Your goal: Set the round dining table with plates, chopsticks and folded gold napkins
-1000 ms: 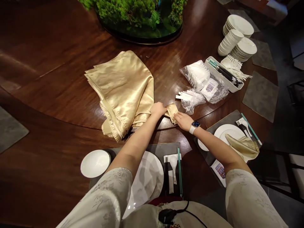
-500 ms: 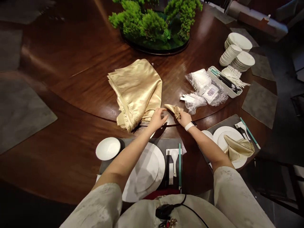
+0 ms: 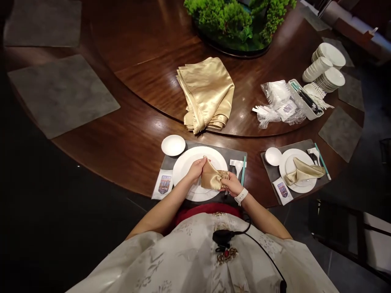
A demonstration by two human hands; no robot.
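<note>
Just below frame ctr, left hand pinches the top corner of a gold napkin; right hand has its fingers closed on the napkin's gathered, pleated end. Napkin's held btwn the two, over a white plate; can't tell if it touches. White watch band on the right wrist.

Around the hands: plate sits on a grey placemat, w/ a white bowl upper left, printed packet lower left, white spoon & teal chopsticks along the right side.

Further right, 2nd setting on its own mat: plate w/ folded napkin on it, small bowl upper left, another packet lower left.

Above ctr, gold cloth pile lies on the inner round of the dark wood table. Upper right: clear plastic bags of white items, long white tray of chopsticks touching or just beside them, then stacked plates & a leaning bowl stack. Top edge, R of ctr: green plant display. Upper left: two grey mats. Bottom: pale patterned garment w/ black cable.
</note>
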